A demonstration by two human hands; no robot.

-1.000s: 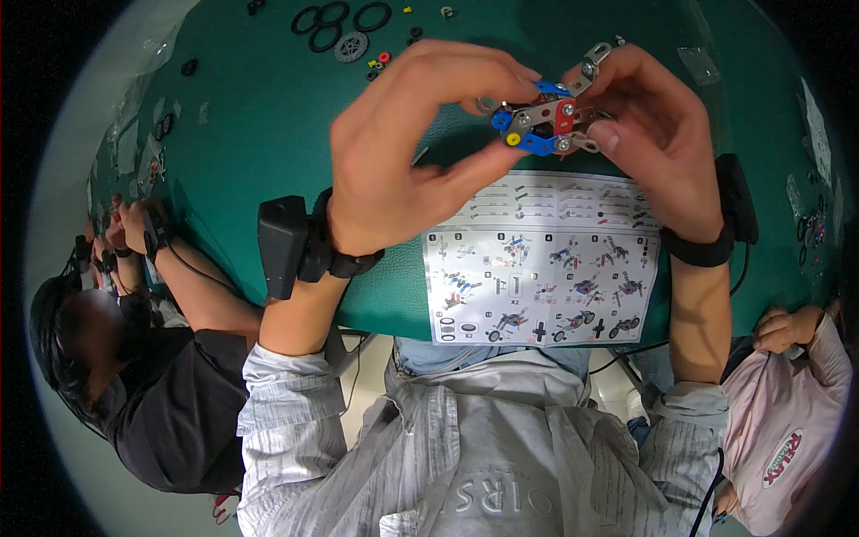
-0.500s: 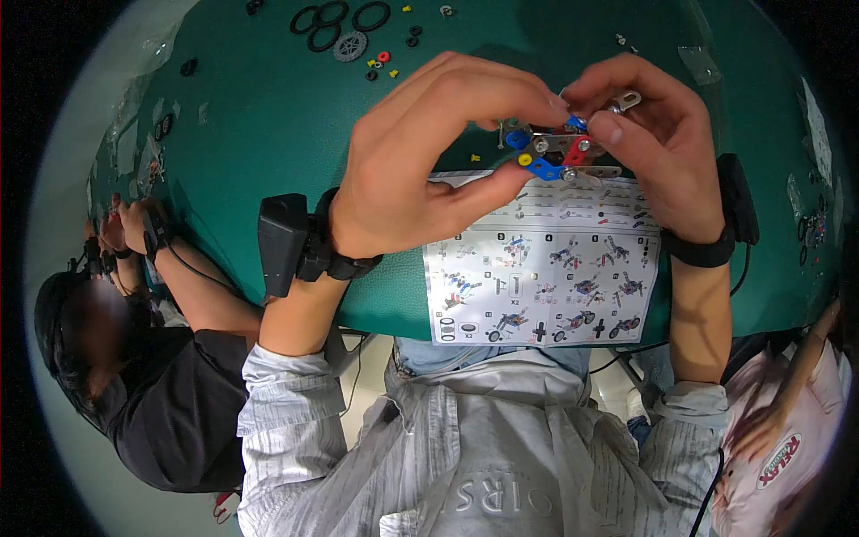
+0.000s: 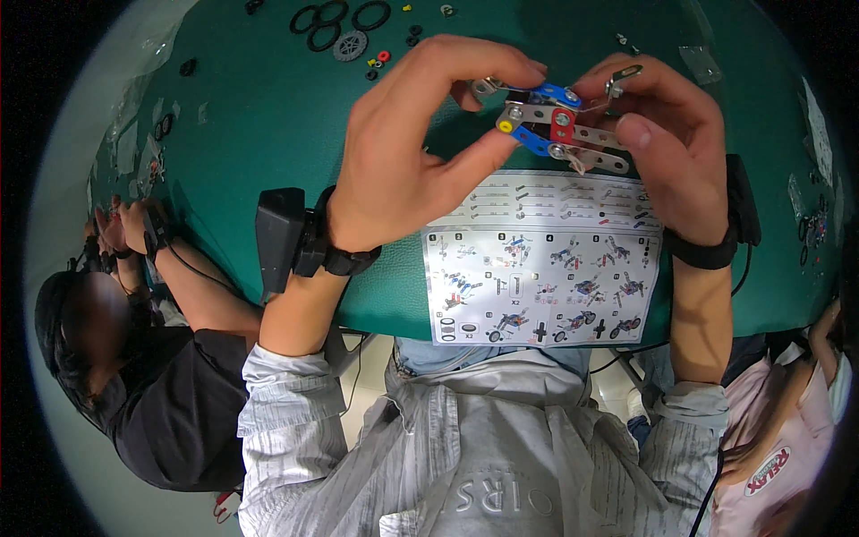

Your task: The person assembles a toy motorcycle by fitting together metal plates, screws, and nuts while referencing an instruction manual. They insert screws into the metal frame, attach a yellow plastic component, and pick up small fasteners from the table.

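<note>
One thumb and the fingertips of our left hand (image 3: 394,166) pinch a small model (image 3: 562,125) of blue, red and metallic strips, held up above the green tabletop (image 3: 268,152); our right hand (image 3: 684,139) curls around its other end, thumb apart from fingers, though we cannot tell whether it grips. On our left wrist sits a black boxy device (image 3: 284,237). Toward us, a printed instruction sheet (image 3: 544,259) lies flat, reaching the table's near edge. Beyond our hands, black ring tyres (image 3: 327,24) cluster beside a grey spoked wheel (image 3: 350,46), near a round red piece (image 3: 384,56). Clear plastic (image 3: 699,64) lies farther right. Around us in the room, a person in black (image 3: 179,403) is at our left, a person in pink (image 3: 761,447) at our right.
</note>
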